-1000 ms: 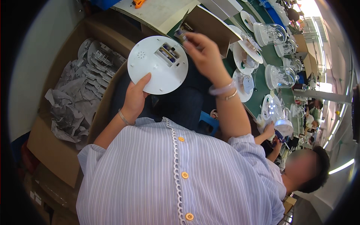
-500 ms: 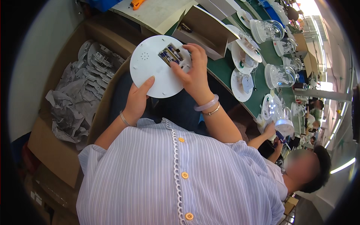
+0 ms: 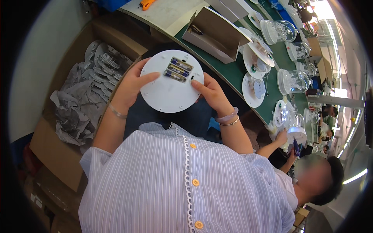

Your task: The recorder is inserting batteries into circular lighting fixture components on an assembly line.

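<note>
A round white plastic base point(image 3: 167, 95) is held up in front of me, its underside with small pegs facing me. Several batteries point(image 3: 178, 70) lie side by side in its uncovered battery compartment. My left hand point(image 3: 134, 81) grips the left rim, thumb on the face and fingers behind. At the right rim, my right hand point(image 3: 211, 93) holds it too, with the thumb beside a small dark switch point(image 3: 192, 77). The fingers behind the disc are partly hidden.
An open cardboard carton point(image 3: 54, 155) at left holds stacked white discs point(image 3: 103, 73) and crumpled paper point(image 3: 75, 112). On the green bench point(image 3: 229, 73) stand a box with batteries point(image 3: 217, 37), white discs and glass domes point(image 3: 293, 81). A co-worker's hand point(image 3: 282, 136) is at right, near a lit dome.
The disc has moved slightly down and turned. My right hand has gone from the battery compartment to the right rim; my left hand has slid up the left rim.
</note>
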{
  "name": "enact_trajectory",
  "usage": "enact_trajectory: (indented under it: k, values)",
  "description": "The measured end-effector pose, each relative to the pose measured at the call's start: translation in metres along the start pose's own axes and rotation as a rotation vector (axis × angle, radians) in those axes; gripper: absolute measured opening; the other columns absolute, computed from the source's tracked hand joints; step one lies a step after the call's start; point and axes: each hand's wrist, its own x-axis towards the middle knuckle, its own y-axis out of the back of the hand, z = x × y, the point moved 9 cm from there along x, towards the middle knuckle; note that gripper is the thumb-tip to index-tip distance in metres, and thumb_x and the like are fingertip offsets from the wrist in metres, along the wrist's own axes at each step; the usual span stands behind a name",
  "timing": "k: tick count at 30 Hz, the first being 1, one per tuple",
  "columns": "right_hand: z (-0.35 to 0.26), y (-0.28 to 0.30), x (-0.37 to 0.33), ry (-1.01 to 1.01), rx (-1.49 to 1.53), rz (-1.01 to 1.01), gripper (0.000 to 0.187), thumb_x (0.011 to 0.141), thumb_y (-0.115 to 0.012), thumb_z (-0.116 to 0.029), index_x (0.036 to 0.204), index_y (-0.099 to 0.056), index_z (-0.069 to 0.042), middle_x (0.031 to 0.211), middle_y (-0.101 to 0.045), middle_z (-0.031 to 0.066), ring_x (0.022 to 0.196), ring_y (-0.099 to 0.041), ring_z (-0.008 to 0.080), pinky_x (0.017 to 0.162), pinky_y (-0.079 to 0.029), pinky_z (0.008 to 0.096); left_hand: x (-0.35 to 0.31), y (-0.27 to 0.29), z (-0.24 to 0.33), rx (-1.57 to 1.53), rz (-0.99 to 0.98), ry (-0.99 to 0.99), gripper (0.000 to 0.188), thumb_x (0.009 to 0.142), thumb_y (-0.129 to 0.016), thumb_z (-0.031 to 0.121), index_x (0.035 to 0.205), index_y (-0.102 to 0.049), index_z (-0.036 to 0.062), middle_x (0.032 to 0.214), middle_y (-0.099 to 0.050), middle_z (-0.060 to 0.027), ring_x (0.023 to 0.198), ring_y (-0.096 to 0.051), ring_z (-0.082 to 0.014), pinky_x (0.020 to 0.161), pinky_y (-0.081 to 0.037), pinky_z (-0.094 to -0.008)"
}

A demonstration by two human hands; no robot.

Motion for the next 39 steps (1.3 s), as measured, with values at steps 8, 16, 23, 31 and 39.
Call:
enact_trajectory:
  k: [8, 16, 23, 31, 39]
  values:
    - [-0.007, 0.000, -0.011, -0.006, -0.287, 0.042, 0.038, 0.089, -0.053, -0.030, 0.111, -0.050, 0.000, 0.082, -0.059, 0.0046, 0.063, -0.052, 0.0068, 0.051, -0.043, 0.0186, 0.003, -0.005, -0.023, 0.248, 0.056, 0.097, 0.042, 0.070, -0.074, 0.012, 0.105, -0.056, -0.0026, 0.095, -0.063, -0.0133, 0.082, -0.063, -0.0181, 0.072, -0.051, -0.0270]
    - [-0.025, -0.005, -0.014, 0.053, -0.451, 0.064, 0.036, 0.089, -0.052, -0.023, 0.109, -0.049, 0.006, 0.089, -0.062, 0.0193, 0.076, -0.061, 0.0245, 0.070, -0.048, 0.0310, 0.002, -0.005, -0.017, 0.299, 0.156, -0.046, 0.038, 0.070, -0.074, 0.010, 0.101, -0.057, -0.0041, 0.090, -0.064, -0.0143, 0.075, -0.064, -0.0185, 0.067, -0.052, -0.0270]
    - [-0.034, -0.005, -0.014, 0.127, -0.368, 0.051, 0.039, 0.089, -0.053, -0.028, 0.113, -0.050, 0.002, 0.086, -0.061, 0.0058, 0.066, -0.053, 0.0070, 0.055, -0.043, 0.0190, 0.004, -0.010, -0.011, 0.237, 0.074, -0.082, 0.040, 0.076, -0.069, 0.011, 0.108, -0.052, -0.0045, 0.099, -0.062, -0.0131, 0.086, -0.061, -0.0164, 0.073, -0.050, -0.0265]
    - [-0.040, 0.021, 0.003, 0.174, 0.244, 0.053, 0.050, 0.095, -0.035, -0.041, 0.117, -0.048, 0.002, 0.109, -0.056, 0.0090, 0.100, -0.052, 0.0155, 0.090, -0.038, 0.0284, -0.014, -0.033, -0.035, -0.167, -0.197, 0.269, 0.046, 0.083, -0.062, 0.017, 0.120, -0.045, -0.0034, 0.110, -0.058, -0.0126, 0.095, -0.060, -0.0184, 0.081, -0.048, -0.0278]
    - [-0.013, -0.063, 0.003, 0.230, 0.293, -0.365, 0.043, 0.091, -0.046, -0.035, 0.118, -0.048, -0.001, 0.099, -0.059, 0.0102, 0.095, -0.056, 0.0161, 0.090, -0.039, 0.0304, -0.036, -0.046, -0.025, -0.886, -0.482, 0.454, 0.056, 0.088, -0.049, 0.024, 0.129, -0.028, -0.0076, 0.101, -0.056, -0.0254, 0.058, -0.055, -0.0159, 0.050, -0.046, -0.0270]
